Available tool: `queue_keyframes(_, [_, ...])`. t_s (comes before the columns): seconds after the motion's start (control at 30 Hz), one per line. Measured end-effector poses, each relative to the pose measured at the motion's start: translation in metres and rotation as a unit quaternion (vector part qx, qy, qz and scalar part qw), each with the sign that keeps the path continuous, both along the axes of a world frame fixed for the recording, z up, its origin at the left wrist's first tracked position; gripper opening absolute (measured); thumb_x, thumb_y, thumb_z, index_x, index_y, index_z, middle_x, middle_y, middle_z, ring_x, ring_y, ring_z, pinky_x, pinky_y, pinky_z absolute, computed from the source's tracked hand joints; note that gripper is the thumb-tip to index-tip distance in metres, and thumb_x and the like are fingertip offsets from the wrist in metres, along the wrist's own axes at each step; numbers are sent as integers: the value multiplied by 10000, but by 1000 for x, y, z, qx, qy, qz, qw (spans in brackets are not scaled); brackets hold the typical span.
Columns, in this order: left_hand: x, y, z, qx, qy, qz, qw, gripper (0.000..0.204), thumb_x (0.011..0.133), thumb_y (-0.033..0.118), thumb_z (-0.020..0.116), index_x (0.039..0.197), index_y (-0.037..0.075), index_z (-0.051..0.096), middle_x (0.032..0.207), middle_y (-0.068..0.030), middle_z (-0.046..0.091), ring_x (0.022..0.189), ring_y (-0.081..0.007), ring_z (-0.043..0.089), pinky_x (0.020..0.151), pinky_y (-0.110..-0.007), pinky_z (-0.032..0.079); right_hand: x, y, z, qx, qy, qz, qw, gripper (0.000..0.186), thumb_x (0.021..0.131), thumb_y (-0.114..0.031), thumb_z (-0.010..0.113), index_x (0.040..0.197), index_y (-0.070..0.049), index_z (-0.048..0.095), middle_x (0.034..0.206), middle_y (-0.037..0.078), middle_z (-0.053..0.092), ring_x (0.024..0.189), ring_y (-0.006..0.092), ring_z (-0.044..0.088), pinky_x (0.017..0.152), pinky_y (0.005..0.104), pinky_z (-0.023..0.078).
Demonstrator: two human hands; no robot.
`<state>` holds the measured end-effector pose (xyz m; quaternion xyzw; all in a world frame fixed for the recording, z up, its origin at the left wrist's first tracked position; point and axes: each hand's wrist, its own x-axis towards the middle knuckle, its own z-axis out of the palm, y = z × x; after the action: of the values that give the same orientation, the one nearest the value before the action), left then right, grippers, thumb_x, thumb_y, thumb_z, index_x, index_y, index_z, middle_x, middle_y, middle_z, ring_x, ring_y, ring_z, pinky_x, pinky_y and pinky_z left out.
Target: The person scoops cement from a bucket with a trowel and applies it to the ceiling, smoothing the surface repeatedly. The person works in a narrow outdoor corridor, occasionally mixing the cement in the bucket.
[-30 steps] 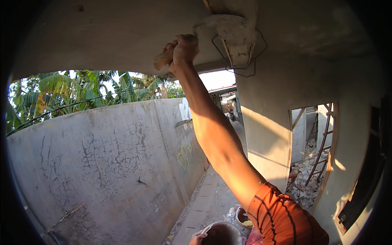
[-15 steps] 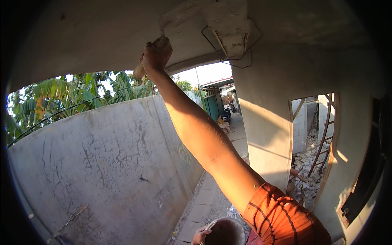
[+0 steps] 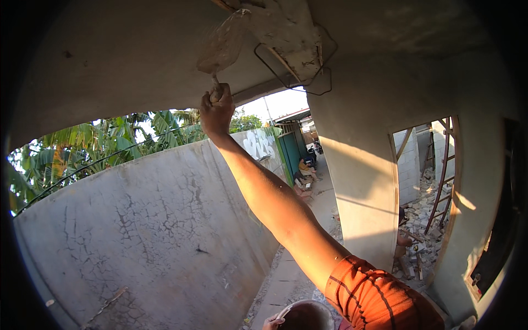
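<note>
The person's right hand (image 3: 216,110) is raised high at the end of a stretched arm, fingers wrapped around the handle of a trowel (image 3: 223,47). The trowel points upward, its broad, smeared blade just under the ceiling (image 3: 126,71) and to the left of a rough patch (image 3: 289,36); whether the blade touches the ceiling, one cannot tell. A bent wire (image 3: 300,86) hangs around the lower end of the patch, to the right of the trowel and apart from it. An orange sleeve (image 3: 379,291) with dark stripes covers the upper arm. Low down, at the bottom edge of the view, the left hand (image 3: 271,323) holds the left side of a bucket (image 3: 326,314), its fingers closed over the rim; most of this hand is cut off, and the inside of the bucket is too dark to read. On the left stands a long grey wall (image 3: 148,220) covered in cracks, with leafy plants (image 3: 82,146) showing above it. A path (image 3: 324,198) runs away between the wall and a pale pillar (image 3: 360,165), and far along it a person (image 3: 307,168) sits near a green gate (image 3: 290,148). Right of the pillar, a framed opening shows a ladder (image 3: 441,181) leaning at a slant over broken rubble (image 3: 421,220)
</note>
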<state>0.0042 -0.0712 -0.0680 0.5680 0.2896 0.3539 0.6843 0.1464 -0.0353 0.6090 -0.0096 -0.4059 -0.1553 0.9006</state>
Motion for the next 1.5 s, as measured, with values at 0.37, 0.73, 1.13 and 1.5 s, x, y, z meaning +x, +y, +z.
queue_keyframes(0.37, [-11, 1, -17, -5, 4, 15, 1000, 444, 743, 100, 620, 1169, -13, 569, 1093, -84, 605, 1029, -163, 527, 931, -289, 368, 37, 39, 85, -111, 143, 50, 982, 164, 748, -10, 500, 907, 15, 533, 800, 185, 611, 748, 367, 619, 677, 429, 491])
queue_keyframes(0.73, [-2, 7, -13, 17, 27, 0, 999, 455, 731, 117, 647, 1171, 25, 578, 1067, -86, 614, 992, -160, 532, 913, -302, 389, -26, -8, 73, -53, -8, 399, 916, 88, 793, -25, 493, 752, 52, 497, 535, 121, 535, 387, 205, 555, 326, 297, 442])
queue_keyframes(1.13, [-8, 7, -31, 30, 38, 18, 999, 470, 718, 136, 677, 1174, 66, 589, 1038, -87, 622, 952, -158, 538, 893, -316, 413, 7, -14, 9, -8, -60, 572, 818, 195, 782, -63, 595, 790, -121, 409, 651, 20, 425, 494, 144, 461, 480, 342, 456])
queue_keyframes(1.5, [-2, 1, -6, 15, 35, 22, 999, 463, 708, 110, 644, 1163, 41, 590, 1051, -79, 618, 968, -164, 536, 880, -318, 420, 101, -18, 53, 26, -127, 547, 827, 112, 805, -70, 501, 759, -113, 409, 673, 26, 403, 559, 165, 446, 540, 375, 459])
